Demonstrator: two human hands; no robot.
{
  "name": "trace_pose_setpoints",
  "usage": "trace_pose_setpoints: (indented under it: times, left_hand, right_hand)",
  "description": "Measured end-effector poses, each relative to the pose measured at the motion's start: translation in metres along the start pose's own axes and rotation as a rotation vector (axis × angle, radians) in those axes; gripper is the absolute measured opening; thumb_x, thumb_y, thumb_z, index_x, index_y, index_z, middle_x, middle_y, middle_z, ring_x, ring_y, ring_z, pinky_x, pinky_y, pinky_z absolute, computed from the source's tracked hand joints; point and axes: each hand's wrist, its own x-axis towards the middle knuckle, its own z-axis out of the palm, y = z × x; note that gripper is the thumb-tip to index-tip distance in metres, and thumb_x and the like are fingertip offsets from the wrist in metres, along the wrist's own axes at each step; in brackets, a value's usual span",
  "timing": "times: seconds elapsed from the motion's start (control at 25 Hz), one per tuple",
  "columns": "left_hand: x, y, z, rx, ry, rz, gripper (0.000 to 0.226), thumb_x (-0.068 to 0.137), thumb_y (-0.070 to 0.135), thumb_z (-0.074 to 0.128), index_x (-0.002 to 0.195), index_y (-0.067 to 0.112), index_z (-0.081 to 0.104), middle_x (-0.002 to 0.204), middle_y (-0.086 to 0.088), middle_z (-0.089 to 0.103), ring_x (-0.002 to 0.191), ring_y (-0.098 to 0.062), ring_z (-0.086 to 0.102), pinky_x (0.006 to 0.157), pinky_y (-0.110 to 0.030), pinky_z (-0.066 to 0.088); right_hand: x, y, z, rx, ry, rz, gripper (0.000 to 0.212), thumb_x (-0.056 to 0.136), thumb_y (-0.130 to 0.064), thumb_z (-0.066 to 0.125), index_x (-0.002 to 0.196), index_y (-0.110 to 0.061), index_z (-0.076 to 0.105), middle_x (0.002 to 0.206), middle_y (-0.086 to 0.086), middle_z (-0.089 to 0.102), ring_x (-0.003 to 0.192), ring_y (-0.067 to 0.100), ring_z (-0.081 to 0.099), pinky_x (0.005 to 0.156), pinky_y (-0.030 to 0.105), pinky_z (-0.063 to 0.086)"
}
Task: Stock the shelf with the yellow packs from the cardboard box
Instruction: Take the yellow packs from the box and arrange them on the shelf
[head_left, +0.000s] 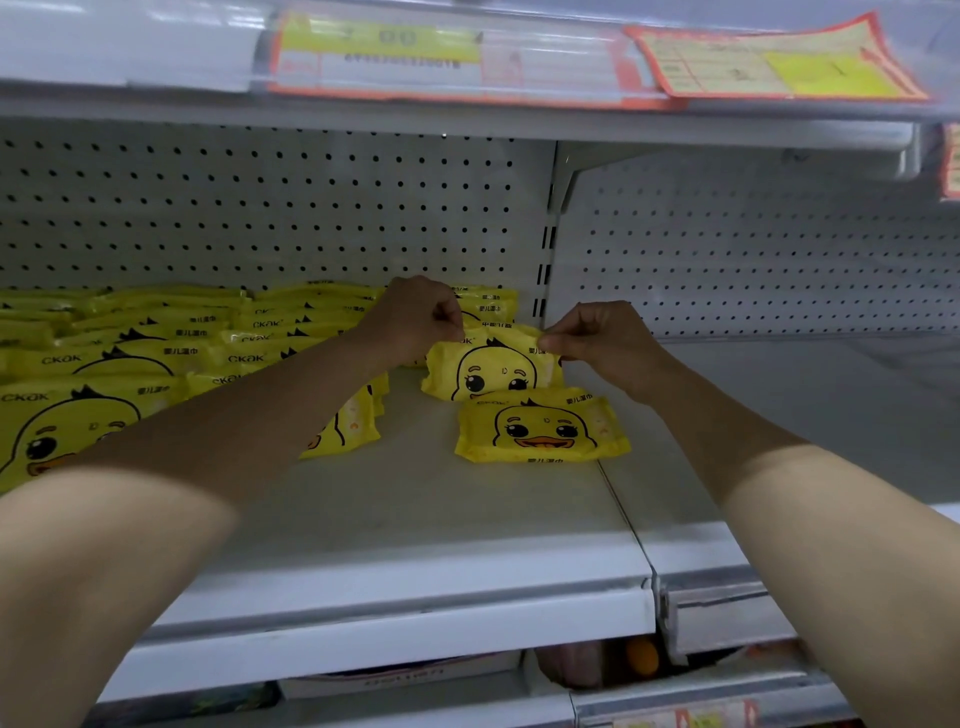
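A yellow pack with a duck face (491, 371) stands tilted on the white shelf (415, 509), leaning back on other packs. My left hand (415, 322) pinches its top left corner. My right hand (597, 338) pinches its top right corner. In front of it a second yellow pack (543, 428) lies flat. Rows of the same yellow packs (156, 343) fill the left part of the shelf, partly hidden by my left forearm. The cardboard box is not in view.
A perforated back panel (260, 208) closes the shelf behind. An upper shelf with price labels (384, 52) hangs overhead. The neighbouring bay (779, 389) lies to the right. Some goods (639, 657) show on the shelf below.
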Motion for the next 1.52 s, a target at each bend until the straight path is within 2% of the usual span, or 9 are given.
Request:
trace_pose_setpoints:
  times: [0.08, 0.24, 0.48, 0.68, 0.76, 0.92, 1.08, 1.2, 1.52]
  left_hand:
    - [0.002, 0.000, -0.009, 0.044, -0.103, -0.002, 0.010, 0.082, 0.020, 0.077, 0.089, 0.015, 0.072, 0.088, 0.004, 0.068, 0.080, -0.005, 0.059, 0.067, -0.011, 0.041]
    - [0.004, 0.000, -0.022, 0.089, -0.256, -0.052, 0.012, 0.084, 0.028, 0.075, 0.093, 0.021, 0.070, 0.087, 0.012, 0.065, 0.078, -0.001, 0.057, 0.064, -0.016, 0.040]
    - [0.005, 0.000, -0.011, -0.109, -0.292, -0.078, 0.012, 0.083, 0.028, 0.075, 0.094, 0.026, 0.070, 0.097, 0.005, 0.071, 0.097, -0.012, 0.065, 0.090, -0.033, 0.049]
    - [0.015, 0.004, -0.012, 0.026, -0.292, -0.137, 0.011, 0.085, 0.028, 0.074, 0.092, 0.019, 0.072, 0.096, 0.007, 0.068, 0.099, -0.012, 0.062, 0.081, -0.026, 0.046]
    - [0.017, 0.009, -0.012, 0.089, -0.311, -0.105, 0.024, 0.083, 0.033, 0.075, 0.101, 0.020, 0.067, 0.098, 0.007, 0.065, 0.101, -0.014, 0.060, 0.080, -0.026, 0.045]
    - [0.018, 0.022, -0.006, 0.194, -0.433, -0.027, 0.076, 0.071, 0.043, 0.084, 0.135, 0.023, 0.048, 0.118, 0.006, 0.055, 0.110, -0.013, 0.054, 0.085, -0.026, 0.044]
    - [0.030, 0.021, -0.005, 0.360, -0.403, 0.036, 0.061, 0.070, 0.035, 0.085, 0.121, 0.012, 0.061, 0.115, -0.005, 0.062, 0.096, -0.016, 0.054, 0.073, -0.026, 0.042]
    - [0.038, 0.012, -0.008, 0.402, -0.389, -0.006, 0.057, 0.069, 0.034, 0.086, 0.116, 0.011, 0.064, 0.111, -0.006, 0.063, 0.099, -0.022, 0.057, 0.075, -0.029, 0.044]
    - [0.052, -0.001, -0.002, 0.459, -0.360, 0.008, 0.052, 0.071, 0.033, 0.085, 0.112, 0.011, 0.064, 0.106, -0.008, 0.063, 0.090, -0.020, 0.052, 0.078, -0.034, 0.047]
  right_hand:
    - [0.002, 0.002, -0.004, 0.009, 0.022, 0.007, 0.010, 0.081, -0.010, 0.078, 0.087, -0.003, 0.074, 0.087, 0.011, 0.075, 0.083, 0.018, 0.072, 0.081, 0.031, 0.059]
    - [0.000, 0.003, -0.001, 0.015, 0.016, 0.002, 0.011, 0.085, -0.010, 0.075, 0.091, -0.002, 0.072, 0.089, 0.011, 0.074, 0.080, 0.015, 0.070, 0.080, 0.029, 0.059]
    - [-0.005, 0.001, 0.003, 0.025, -0.059, -0.002, 0.012, 0.087, -0.009, 0.072, 0.096, -0.002, 0.070, 0.089, 0.004, 0.073, 0.079, 0.006, 0.067, 0.072, 0.018, 0.055]
    - [0.001, -0.001, 0.012, -0.002, 0.015, -0.013, 0.007, 0.083, -0.007, 0.076, 0.079, -0.012, 0.073, 0.079, -0.002, 0.074, 0.078, 0.007, 0.068, 0.080, 0.023, 0.054]
    - [0.003, -0.003, 0.016, -0.004, 0.039, -0.029, 0.013, 0.083, -0.006, 0.076, 0.075, -0.015, 0.071, 0.076, -0.004, 0.072, 0.075, 0.006, 0.067, 0.082, 0.025, 0.054]
    - [0.009, -0.010, 0.025, -0.020, 0.042, -0.093, 0.007, 0.082, -0.008, 0.077, 0.080, -0.010, 0.071, 0.085, 0.005, 0.073, 0.080, 0.012, 0.067, 0.087, 0.035, 0.055]
    - [0.011, -0.025, 0.032, -0.140, 0.059, -0.171, 0.020, 0.081, -0.015, 0.080, 0.100, -0.013, 0.073, 0.092, 0.002, 0.073, 0.075, 0.000, 0.063, 0.076, 0.023, 0.052]
    - [0.010, -0.027, 0.023, -0.216, 0.089, -0.163, 0.046, 0.082, -0.023, 0.080, 0.125, -0.020, 0.062, 0.107, 0.001, 0.068, 0.093, 0.009, 0.065, 0.079, 0.012, 0.051]
    - [-0.009, -0.015, 0.003, -0.293, 0.142, -0.102, 0.039, 0.085, -0.027, 0.077, 0.121, -0.020, 0.065, 0.110, -0.001, 0.067, 0.096, 0.006, 0.065, 0.076, 0.001, 0.044]
